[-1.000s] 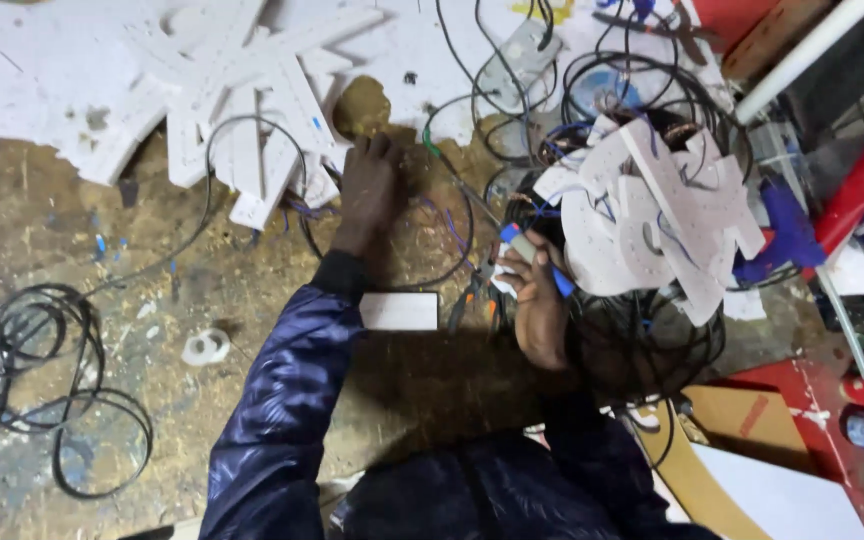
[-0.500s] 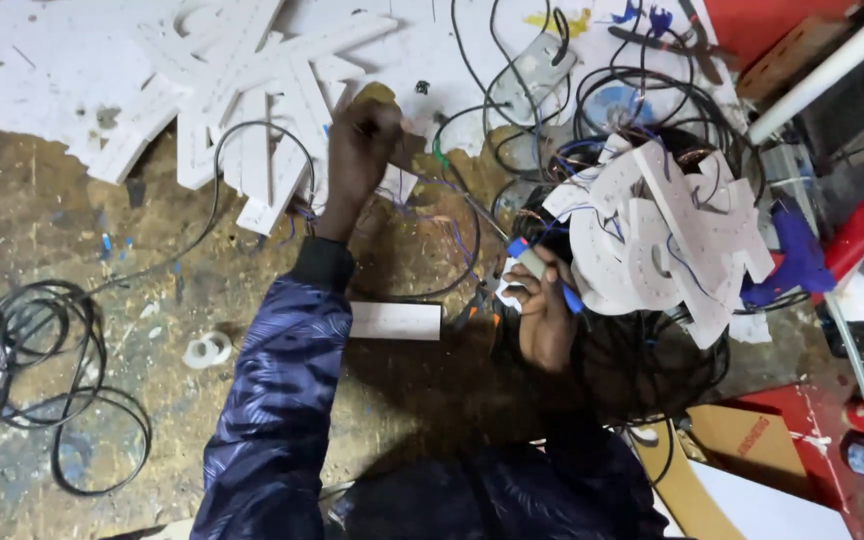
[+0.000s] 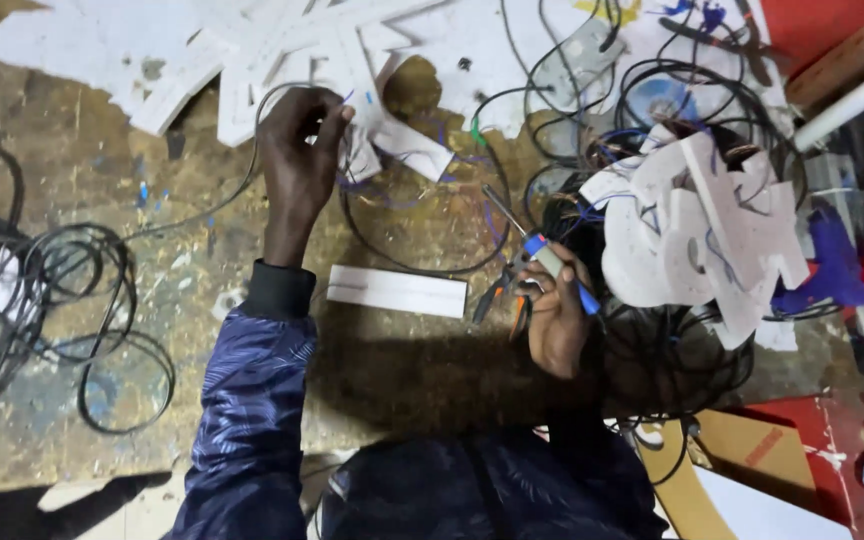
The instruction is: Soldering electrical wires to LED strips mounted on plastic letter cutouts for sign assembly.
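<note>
Up top, the left hand (image 3: 299, 150) pinches a thin black wire (image 3: 252, 170) beside white cut-out pieces (image 3: 352, 60); the right hand (image 3: 555, 310) grips a blue-handled screwdriver (image 3: 542, 258). Between them lies a white strip (image 3: 397, 291) on bare, dusty workbench (image 3: 152, 420), cable coils (image 3: 52, 290) crowding its left edge.

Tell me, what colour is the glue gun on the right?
The glue gun is purple-blue, seen in the head view.

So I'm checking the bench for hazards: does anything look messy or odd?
Yes. Black cables lie in loose tangled loops at the bench's left, and more wires snarl around the white cutouts beside the right hand.
</note>
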